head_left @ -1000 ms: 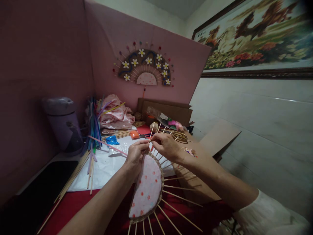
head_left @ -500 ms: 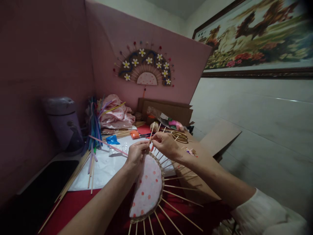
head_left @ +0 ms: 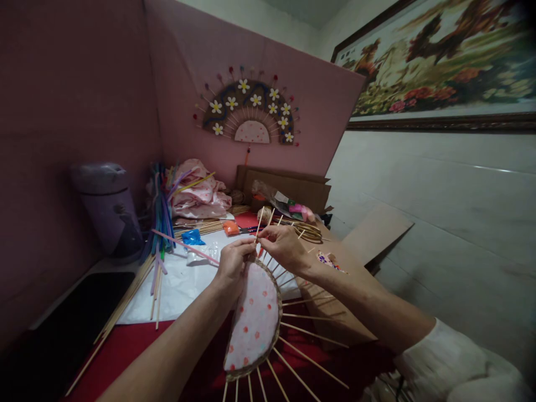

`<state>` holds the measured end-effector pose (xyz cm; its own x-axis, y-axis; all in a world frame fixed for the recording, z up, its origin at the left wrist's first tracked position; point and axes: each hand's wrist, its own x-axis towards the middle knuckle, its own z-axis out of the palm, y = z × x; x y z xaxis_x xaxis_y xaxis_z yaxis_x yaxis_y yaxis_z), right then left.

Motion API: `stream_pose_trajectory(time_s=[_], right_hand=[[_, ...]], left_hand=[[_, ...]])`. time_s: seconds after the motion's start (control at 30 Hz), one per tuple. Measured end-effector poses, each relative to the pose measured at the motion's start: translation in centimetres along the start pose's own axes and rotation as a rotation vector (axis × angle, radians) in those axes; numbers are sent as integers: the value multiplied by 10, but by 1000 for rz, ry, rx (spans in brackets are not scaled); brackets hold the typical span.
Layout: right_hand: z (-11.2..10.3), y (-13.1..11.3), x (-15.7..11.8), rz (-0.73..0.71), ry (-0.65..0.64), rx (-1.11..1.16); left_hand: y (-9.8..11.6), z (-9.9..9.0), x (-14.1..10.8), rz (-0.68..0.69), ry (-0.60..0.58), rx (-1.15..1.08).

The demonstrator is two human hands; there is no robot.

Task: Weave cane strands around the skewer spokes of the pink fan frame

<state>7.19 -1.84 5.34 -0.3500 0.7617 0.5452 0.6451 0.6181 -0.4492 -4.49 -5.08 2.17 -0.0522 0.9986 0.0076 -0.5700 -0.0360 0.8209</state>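
Note:
A half-round panel [head_left: 254, 321] in white cloth with red dots stands on its side, its curved edge rimmed with braided cord. Thin wooden sticks [head_left: 312, 334] fan out from that rim to the right and downward. My left hand [head_left: 235, 261] is closed at the panel's top corner, thumb and fingers pinching the base of the uppermost stick. Right beside it, my right hand [head_left: 281, 244] is pinched at the same stick; what its fingertips hold is too small to make out. The two hands' fingertips nearly touch.
A decorated fan [head_left: 251, 109] hangs on the pink board behind. Pipe cleaners [head_left: 161, 209], pink cloth [head_left: 199, 192], a blue packet [head_left: 193, 237], an orange packet [head_left: 230, 228] and twine [head_left: 264, 215] lie beyond my hands. A purple tumbler [head_left: 109, 215] stands left; cardboard [head_left: 335, 312] lies right.
The panel and its sticks have tilted very slightly, their lower part shifting a little right. Both hands keep nearly the same place and pinch.

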Motion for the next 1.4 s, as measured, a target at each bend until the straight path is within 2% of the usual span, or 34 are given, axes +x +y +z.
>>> stream_pose_trajectory(time_s=[0.13, 0.43, 0.73, 1.03, 1.23, 1.4], right_hand=[[-2, 1, -1, -6, -12, -13], [-8, -4, -4, -98, -64, -194], [-2, -2, 1, -13, -32, -67], [4, 2, -2, -1, 3, -4], [-12, -2, -3, -74, -46, -180], [-21, 1, -4, -281, -154, -316]], left_hand=[[0, 0, 1, 2, 11, -10], [0, -3, 3, -10, 33, 15], [2, 0, 0, -3, 11, 10], [2, -1, 0, -3, 34, 7], [3, 0, 0, -3, 35, 14], [4, 0, 0, -11, 63, 21]])
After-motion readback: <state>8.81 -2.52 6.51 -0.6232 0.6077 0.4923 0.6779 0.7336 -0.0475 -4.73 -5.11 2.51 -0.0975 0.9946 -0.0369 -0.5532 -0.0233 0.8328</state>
